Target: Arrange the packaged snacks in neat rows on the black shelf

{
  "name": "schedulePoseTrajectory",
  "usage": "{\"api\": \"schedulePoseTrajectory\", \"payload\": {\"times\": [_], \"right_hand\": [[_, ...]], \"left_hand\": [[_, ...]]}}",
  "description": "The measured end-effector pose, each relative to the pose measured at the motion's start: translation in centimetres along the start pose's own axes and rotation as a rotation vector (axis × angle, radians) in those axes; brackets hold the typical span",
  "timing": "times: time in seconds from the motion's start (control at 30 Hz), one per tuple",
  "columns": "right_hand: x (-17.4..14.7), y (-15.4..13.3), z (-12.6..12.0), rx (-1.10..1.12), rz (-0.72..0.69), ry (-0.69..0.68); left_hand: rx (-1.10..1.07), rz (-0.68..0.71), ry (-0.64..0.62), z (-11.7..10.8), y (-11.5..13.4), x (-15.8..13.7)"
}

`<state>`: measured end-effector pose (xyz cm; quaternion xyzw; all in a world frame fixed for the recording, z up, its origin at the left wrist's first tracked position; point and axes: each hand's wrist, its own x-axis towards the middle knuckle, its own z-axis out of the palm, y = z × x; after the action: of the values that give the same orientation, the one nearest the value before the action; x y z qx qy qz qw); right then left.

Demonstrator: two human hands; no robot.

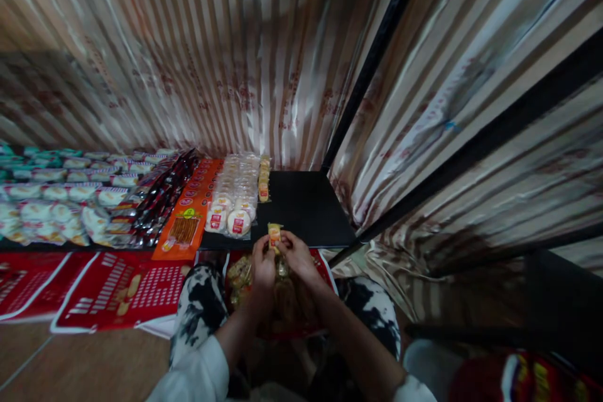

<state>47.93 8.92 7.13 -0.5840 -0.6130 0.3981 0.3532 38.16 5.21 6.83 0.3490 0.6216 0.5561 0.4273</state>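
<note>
Packet (274,233), pinched between fingertips of both left hand (262,260) and right hand (298,256) above red bag (325,269), looks light and probably crumbly inside, so gentle hold at its side edges seems best.

At the centre of the frame, the flat black shelf top (308,207) offers a bare passage right of the short column of small yellow wrapped snacks (264,179). A thick black diagonal bar (499,129) blocks the way at right; a shiny brown-and-white striped curtain (264,63) closes off the upper frame.
</note>
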Motion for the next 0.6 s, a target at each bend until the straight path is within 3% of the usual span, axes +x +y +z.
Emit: {"api": "schedulePoseTrajectory", "payload": {"times": [0.17, 0.3, 0.6], "right_hand": [[4.7, 0.1, 1.5, -0.044, -0.02, 0.141], [8.0, 0.1, 2.6, -0.071, -0.001, 0.207], [12.2, 0.4, 4.2, -0.071, -0.08, 0.228]], "left_hand": [[0.034, 0.03, 0.031, 1.4, 0.5, 3.1], [0.01, 0.038, -0.028, 2.6, 0.2, 5.3], [0.033, 0.045, -0.039, 3.9, 0.1, 9.3]]}}
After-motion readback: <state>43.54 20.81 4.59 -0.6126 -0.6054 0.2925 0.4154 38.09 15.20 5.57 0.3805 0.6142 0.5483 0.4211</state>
